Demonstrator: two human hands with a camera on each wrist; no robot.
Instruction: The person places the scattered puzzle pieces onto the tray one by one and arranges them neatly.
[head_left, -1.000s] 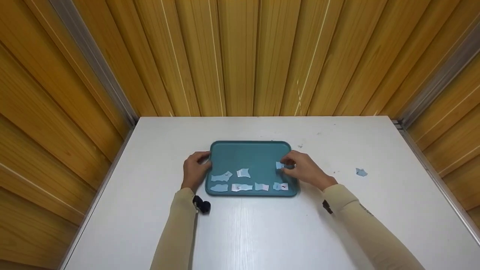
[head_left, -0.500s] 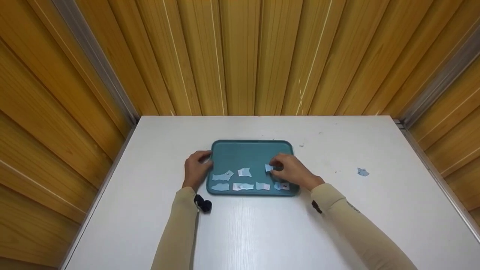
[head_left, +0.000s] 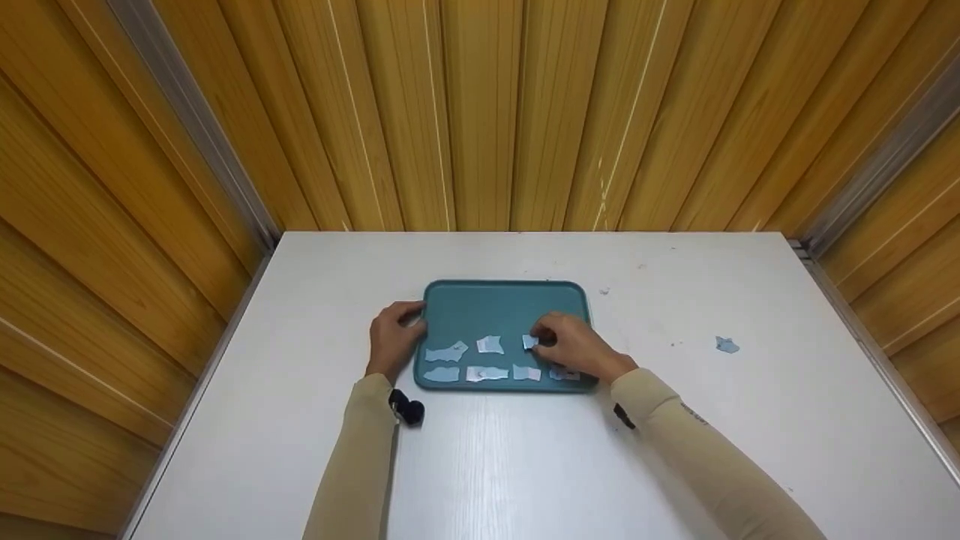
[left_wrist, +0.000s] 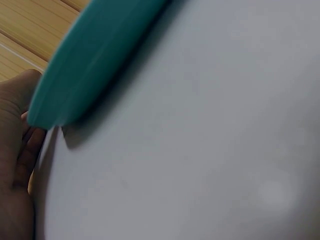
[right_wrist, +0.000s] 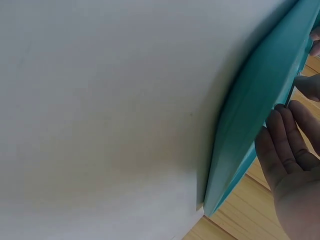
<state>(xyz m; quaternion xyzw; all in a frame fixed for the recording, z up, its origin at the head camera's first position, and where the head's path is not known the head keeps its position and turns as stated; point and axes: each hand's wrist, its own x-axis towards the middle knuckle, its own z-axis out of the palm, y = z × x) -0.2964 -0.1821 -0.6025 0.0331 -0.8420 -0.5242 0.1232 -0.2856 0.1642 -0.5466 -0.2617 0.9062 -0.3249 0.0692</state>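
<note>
A teal tray (head_left: pixel 506 304) lies on the white table, with torn light-blue paper pieces in it. At its left edge my left hand (head_left: pixel 392 343) grips the rim; the left wrist view shows thumb and fingers around the tray's end (left_wrist: pixel 85 70). My right hand (head_left: pixel 576 346) reaches over the tray's right side and pinches a small torn piece of paper (head_left: pixel 529 342) between thumb and fingertips. Left of that piece is another scrap (head_left: pixel 490 345), then a longer one (head_left: pixel 446 351). Several scraps line the near edge, among them a printed strip (head_left: pixel 487 373); the rightmost is partly hidden beneath my right hand.
One more torn blue scrap (head_left: pixel 726 344) lies on the table (head_left: pixel 675 450) far to the right. Tiny crumbs of paper (head_left: pixel 604 290) are scattered behind the tray's right corner. Wood-patterned panels (head_left: pixel 480 112) wall in the back and both sides.
My right hand has moved left across the tray and slightly nearer, carrying the pinched paper piece toward the scrap in the middle. The left hand has stayed at the tray's left edge.
</note>
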